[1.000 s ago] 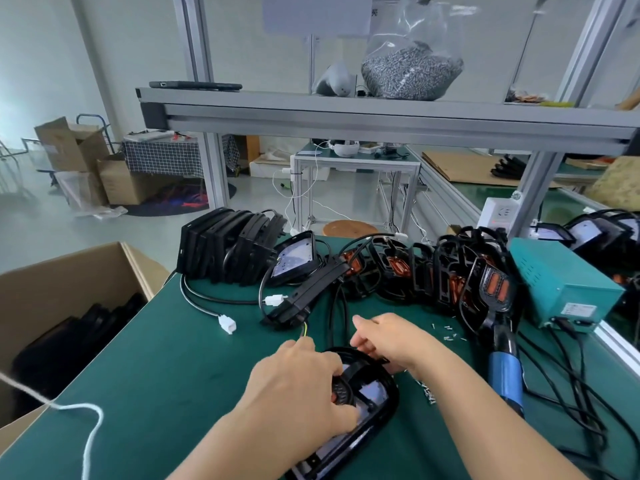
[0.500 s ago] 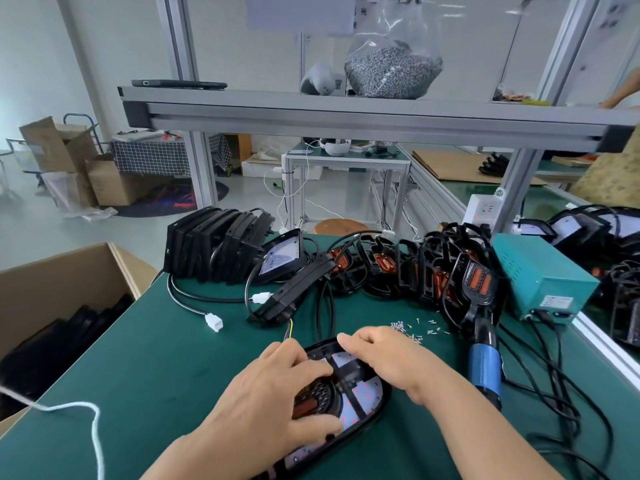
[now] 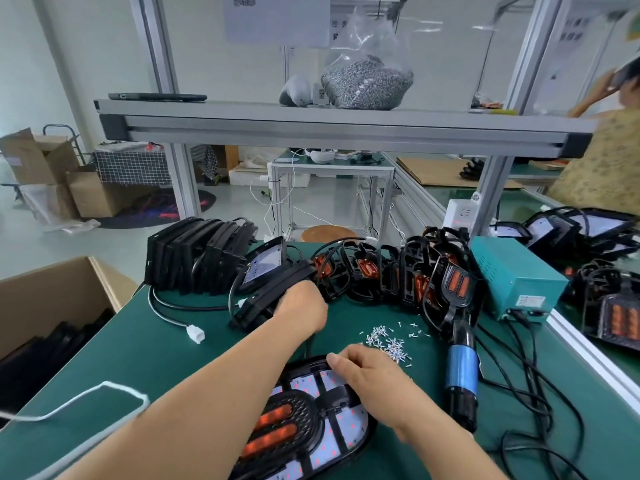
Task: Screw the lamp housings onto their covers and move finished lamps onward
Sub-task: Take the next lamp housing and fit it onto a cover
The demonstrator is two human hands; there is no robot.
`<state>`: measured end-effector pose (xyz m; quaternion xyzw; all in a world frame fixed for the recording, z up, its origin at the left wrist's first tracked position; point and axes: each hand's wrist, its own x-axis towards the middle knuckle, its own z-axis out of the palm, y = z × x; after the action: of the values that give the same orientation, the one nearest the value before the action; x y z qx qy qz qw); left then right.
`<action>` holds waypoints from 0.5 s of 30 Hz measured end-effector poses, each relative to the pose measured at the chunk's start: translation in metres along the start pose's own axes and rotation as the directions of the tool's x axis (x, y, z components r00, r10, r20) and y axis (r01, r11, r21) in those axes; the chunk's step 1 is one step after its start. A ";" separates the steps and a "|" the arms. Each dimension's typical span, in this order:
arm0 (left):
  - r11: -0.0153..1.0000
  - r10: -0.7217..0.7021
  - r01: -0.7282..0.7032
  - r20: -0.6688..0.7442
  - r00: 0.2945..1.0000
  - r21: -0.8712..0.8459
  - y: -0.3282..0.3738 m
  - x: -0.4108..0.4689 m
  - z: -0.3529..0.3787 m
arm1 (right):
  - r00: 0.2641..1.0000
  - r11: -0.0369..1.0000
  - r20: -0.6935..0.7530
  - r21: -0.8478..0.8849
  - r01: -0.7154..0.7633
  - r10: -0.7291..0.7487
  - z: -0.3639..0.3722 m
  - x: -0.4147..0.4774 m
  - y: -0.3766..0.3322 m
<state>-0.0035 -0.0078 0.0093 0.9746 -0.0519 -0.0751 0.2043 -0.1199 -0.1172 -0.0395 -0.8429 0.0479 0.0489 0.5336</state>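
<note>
Left hand [image 3: 303,308] has left the lamp cover [image 3: 349,434] and reached out to a black housing [image 3: 268,297] leaning in the middle of the tabletop [image 3: 173,358].
Its fingers are hidden, so I cannot tell if it grips; right hand [image 3: 372,379] rests, fingers loosely bent, on the far rim of the one lamp cover lying flat at the near edge. That housing looks rigid, light moulded plastic, with a cable [image 3: 180,308] trailing beside it: best taken by its edge. One screwdriver [image 3: 462,372], and loose screws [image 3: 388,341] too many to count.
</note>
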 end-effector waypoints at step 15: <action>0.721 -0.069 -0.249 -0.425 0.902 -0.647 -0.060 -0.069 -0.043 | 1.000 0.999 -0.015 0.045 -0.012 0.013 -0.005 -0.003 0.001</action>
<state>-0.0599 0.0734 0.0327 0.8173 -0.0236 0.1330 0.5602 -0.1224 -0.1220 -0.0377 -0.8308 0.0582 0.0446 0.5517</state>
